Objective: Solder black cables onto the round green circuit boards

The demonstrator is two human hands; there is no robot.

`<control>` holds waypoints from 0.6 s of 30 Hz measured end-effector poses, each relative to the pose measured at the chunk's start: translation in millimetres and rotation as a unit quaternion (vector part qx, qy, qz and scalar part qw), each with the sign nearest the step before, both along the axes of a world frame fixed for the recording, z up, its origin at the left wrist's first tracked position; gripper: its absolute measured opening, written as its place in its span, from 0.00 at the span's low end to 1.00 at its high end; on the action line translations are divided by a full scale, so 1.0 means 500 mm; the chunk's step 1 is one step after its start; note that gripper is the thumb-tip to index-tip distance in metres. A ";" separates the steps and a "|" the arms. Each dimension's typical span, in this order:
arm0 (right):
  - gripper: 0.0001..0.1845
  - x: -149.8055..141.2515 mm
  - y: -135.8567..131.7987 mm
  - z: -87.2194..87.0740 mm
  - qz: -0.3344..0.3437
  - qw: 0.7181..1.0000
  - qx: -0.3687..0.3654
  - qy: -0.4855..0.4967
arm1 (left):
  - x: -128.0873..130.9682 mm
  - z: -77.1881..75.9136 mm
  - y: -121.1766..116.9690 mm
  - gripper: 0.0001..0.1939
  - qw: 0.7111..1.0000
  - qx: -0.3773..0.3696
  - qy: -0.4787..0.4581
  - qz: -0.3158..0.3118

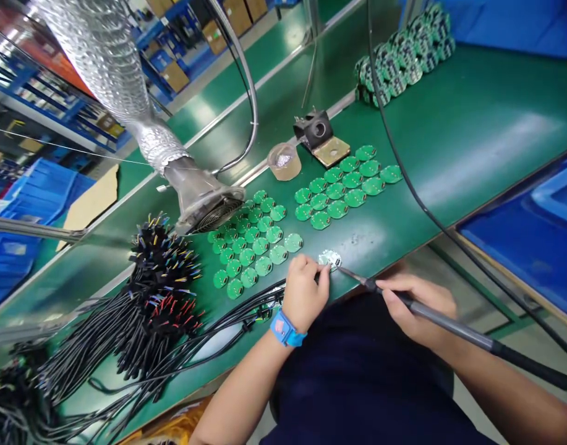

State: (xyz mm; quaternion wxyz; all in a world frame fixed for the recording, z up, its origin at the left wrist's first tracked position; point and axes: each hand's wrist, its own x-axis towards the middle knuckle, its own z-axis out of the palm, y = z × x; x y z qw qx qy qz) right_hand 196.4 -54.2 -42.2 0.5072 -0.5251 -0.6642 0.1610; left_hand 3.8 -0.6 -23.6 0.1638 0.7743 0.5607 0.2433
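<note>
My right hand (420,309) is wrapped round the grip of a soldering iron (443,318), whose tip points left and reaches the edge of a small round circuit board (330,258). That board lies near the table's front edge. At its left side, my left hand (306,290) is closed in a pinch on what looks like the end of a black cable (270,289), mostly covered by the fingers. A blue band (287,329) is on the left wrist. Green circuit boards stand in rows behind my hands, one group (263,266) to the left and another (337,209) to the right.
A fume extraction hood (209,207) on a foil duct hangs over the left rows. Behind are a small tub (284,162) and an iron holder (320,133). Bundled black cables (139,327) lie left; stacked boards (406,55) stand far right. The iron's cord (404,167) crosses the right side.
</note>
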 end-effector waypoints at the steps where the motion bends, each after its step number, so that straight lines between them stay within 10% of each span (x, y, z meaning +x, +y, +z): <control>1: 0.05 -0.001 0.002 -0.004 0.003 1.000 0.000 0.000 | -0.001 0.000 -0.001 0.09 1.000 -0.001 -0.001 -0.001; 18: 0.06 -0.009 0.006 0.004 0.004 1.000 0.001 -0.031 | 0.002 -0.015 -0.012 0.09 0.998 0.056 0.025 -0.021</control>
